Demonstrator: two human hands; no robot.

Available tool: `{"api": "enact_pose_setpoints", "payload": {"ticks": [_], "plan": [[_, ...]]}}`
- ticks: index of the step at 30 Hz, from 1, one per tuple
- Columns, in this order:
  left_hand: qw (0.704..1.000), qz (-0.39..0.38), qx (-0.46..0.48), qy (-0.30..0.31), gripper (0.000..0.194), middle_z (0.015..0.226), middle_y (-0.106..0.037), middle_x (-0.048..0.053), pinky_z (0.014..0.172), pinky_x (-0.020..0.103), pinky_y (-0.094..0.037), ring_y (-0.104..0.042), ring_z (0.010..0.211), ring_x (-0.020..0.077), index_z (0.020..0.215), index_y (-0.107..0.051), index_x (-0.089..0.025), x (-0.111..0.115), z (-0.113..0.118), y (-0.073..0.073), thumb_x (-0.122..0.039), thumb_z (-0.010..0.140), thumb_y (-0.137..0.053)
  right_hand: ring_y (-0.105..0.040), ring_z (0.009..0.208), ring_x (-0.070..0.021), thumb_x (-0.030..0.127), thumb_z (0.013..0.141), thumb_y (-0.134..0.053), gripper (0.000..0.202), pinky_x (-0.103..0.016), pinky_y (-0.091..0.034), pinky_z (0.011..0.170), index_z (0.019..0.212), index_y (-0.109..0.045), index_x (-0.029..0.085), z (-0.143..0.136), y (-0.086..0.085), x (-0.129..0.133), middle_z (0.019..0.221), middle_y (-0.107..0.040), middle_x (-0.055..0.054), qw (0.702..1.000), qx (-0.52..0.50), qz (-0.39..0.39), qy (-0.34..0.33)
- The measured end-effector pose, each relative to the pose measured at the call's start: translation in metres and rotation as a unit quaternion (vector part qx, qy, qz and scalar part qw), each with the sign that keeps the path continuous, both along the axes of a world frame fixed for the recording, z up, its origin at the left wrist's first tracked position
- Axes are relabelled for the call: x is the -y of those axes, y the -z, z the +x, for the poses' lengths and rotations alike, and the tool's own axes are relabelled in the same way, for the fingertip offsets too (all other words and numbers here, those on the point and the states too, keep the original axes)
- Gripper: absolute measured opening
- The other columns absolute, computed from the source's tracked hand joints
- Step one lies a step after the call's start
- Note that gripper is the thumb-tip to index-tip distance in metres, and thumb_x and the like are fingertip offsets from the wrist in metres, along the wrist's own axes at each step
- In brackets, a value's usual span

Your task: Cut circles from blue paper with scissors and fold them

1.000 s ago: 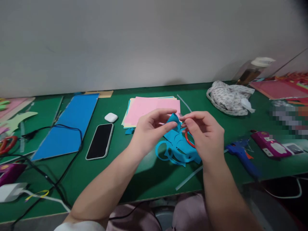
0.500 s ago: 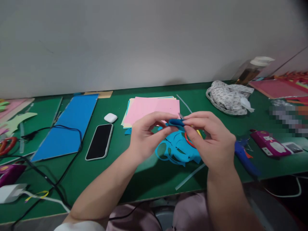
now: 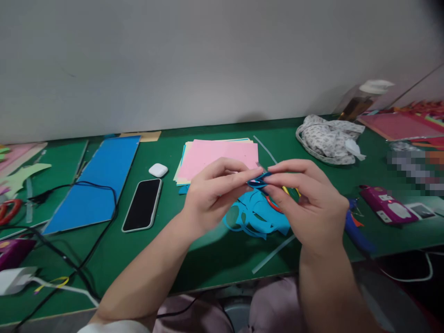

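Observation:
A small curled piece of blue paper (image 3: 258, 181) is pinched between my two hands above the table. My left hand (image 3: 217, 194) grips its left side with the fingers stretched along it and the thumb mostly hidden. At its right end, my right hand (image 3: 305, 196) holds it between thumb and fingertips. Below lies a heap of blue paper scraps and loops (image 3: 255, 215). Scissors with red and yellow handles (image 3: 274, 204) lie there, partly covered by my right hand. Behind my fingers rests a stack of coloured paper (image 3: 222, 155), pink on top.
To the left are a phone (image 3: 143, 206), a white earphone case (image 3: 158, 170), a blue board (image 3: 99, 185) and black cables (image 3: 100, 247). On the right sit a patterned cloth (image 3: 326, 141), a bottle (image 3: 364, 99), a blue-handled tool (image 3: 359, 233) and a purple box (image 3: 385, 203).
My left fingers have shifted right and closed over the blue paper, which now looks more tightly folded. My right hand has moved slightly right and down.

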State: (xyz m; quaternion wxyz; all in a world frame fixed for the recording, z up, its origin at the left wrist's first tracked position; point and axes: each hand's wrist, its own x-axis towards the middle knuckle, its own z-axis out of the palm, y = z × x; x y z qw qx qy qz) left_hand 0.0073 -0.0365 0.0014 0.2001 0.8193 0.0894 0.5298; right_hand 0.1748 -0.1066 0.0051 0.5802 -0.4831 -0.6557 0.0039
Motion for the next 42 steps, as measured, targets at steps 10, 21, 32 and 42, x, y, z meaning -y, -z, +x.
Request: {"api": "enact_pose_setpoints", "payload": {"ticks": [10, 21, 32, 42], "plan": [[0.998, -0.027, 0.058, -0.003, 0.029, 0.088, -0.074, 0.005, 0.072, 0.022, -0.055, -0.068, 0.079, 0.0120, 0.100, -0.072, -0.018, 0.0017, 0.0034, 0.0046, -0.002, 0.076, -0.069, -0.065, 0.091, -0.0199, 0.014, 0.081, -0.068, 0.015, -0.035, -0.058, 0.071, 0.084, -0.071, 0.028, -0.0017, -0.0013, 0.0030, 0.096, -0.067, -0.003, 1.000, -0.010, 0.006, -0.008], [0.998, -0.035, 0.041, -0.017, 0.026, 0.087, -0.070, 0.003, 0.070, 0.021, -0.053, -0.065, 0.079, 0.0109, 0.098, -0.071, -0.019, 0.0020, 0.0033, 0.0029, -0.004, 0.077, -0.069, -0.065, 0.090, -0.0205, 0.014, 0.081, -0.067, 0.014, -0.039, -0.056, 0.077, 0.084, -0.069, 0.027, -0.0033, -0.0006, 0.0005, 0.093, -0.068, -0.003, 0.999, -0.031, 0.004, -0.030], [0.999, -0.027, 0.034, -0.029, 0.022, 0.085, -0.068, 0.003, 0.071, 0.021, -0.052, -0.063, 0.080, 0.0099, 0.096, -0.070, -0.016, 0.0047, 0.0035, 0.0024, -0.004, 0.078, -0.068, -0.064, 0.090, -0.0176, 0.010, 0.079, -0.069, 0.015, -0.035, -0.054, 0.081, 0.082, -0.070, 0.024, -0.0051, 0.0001, 0.0003, 0.092, -0.067, -0.002, 0.996, -0.076, -0.020, -0.050], [0.985, -0.143, 0.087, -0.031, 0.014, 0.083, -0.070, 0.001, 0.065, 0.023, -0.052, -0.065, 0.077, 0.0115, 0.092, -0.071, -0.024, 0.0059, 0.0070, 0.0044, -0.014, 0.081, -0.068, -0.064, 0.093, -0.0190, 0.030, 0.075, -0.076, 0.028, -0.029, -0.057, 0.066, 0.101, -0.065, 0.030, -0.0003, 0.0030, -0.0017, 0.099, -0.066, -0.001, 0.978, -0.167, -0.034, -0.124]]}}
